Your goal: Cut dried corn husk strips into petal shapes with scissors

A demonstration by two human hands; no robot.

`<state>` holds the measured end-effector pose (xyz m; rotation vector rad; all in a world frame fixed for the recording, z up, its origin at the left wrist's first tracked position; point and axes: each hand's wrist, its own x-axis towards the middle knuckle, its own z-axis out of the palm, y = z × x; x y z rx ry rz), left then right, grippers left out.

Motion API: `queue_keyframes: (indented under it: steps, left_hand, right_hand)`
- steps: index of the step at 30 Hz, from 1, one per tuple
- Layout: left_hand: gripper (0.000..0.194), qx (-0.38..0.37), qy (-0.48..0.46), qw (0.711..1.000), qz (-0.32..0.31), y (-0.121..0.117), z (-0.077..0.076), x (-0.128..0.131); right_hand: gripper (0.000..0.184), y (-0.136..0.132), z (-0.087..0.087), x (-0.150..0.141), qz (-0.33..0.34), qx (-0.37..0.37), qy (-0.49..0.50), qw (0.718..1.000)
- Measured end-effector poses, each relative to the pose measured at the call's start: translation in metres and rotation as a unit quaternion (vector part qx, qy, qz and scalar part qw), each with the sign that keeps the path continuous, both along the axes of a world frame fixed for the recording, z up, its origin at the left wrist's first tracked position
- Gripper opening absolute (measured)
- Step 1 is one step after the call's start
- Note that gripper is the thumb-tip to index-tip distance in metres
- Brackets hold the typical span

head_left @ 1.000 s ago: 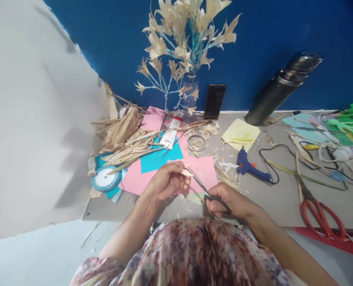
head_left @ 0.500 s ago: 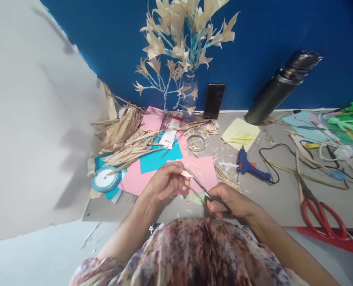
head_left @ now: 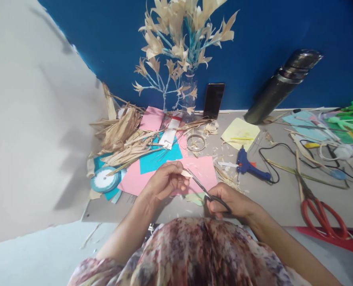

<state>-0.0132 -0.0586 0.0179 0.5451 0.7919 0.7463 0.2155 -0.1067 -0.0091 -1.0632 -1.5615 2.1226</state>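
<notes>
Between thumb and fingers, my left hand [head_left: 169, 180] pinches a small pale strip of dried husk [head_left: 187, 173]. My right hand [head_left: 221, 198] is closed round the dark handles of a pair of scissors [head_left: 200, 185], whose blades point up and left to the strip. Whether the blades touch it I cannot tell. Both hands are above the near part of the table, over a pink paper sheet [head_left: 202, 167] sprinkled with small clippings. A pale green scrap [head_left: 196, 198] lies below the scissors.
Dried husks [head_left: 123, 129] and a ribbon spool [head_left: 105, 178] lie left. Husk flowers [head_left: 179, 51] stand at the back beside a phone [head_left: 214, 100]. A blue glue gun [head_left: 251, 167], red-handled scissors [head_left: 322, 218] and a leaning dark flask [head_left: 279, 89] are on the right.
The hands, the scissors and the strip keep almost the same pose. The whole view has shifted very slightly.
</notes>
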Motion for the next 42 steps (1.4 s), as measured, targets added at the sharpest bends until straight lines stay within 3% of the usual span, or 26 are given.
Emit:
queue_keyframes:
  steps: [15, 29, 42]
  left_hand:
    - [0.011, -0.007, 0.01, 1.0, -0.007, -0.0003, 0.0033, 0.0001]
    - [0.015, -0.005, 0.012, 1.0, -0.013, -0.0009, 0.0046, 0.0003]
    - [0.011, 0.025, 0.051, 0.998, -0.002, -0.001, 0.0039, -0.0059]
  right_hand:
    - [0.04, -0.0006, -0.002, 0.0025, 0.008, 0.006, -0.009, 1.0]
    - [0.019, -0.0006, 0.0016, 0.0001, 0.009, 0.005, -0.044, 0.999]
    - [0.036, -0.0023, -0.0064, 0.0027, 0.005, 0.011, -0.028, 1.0]
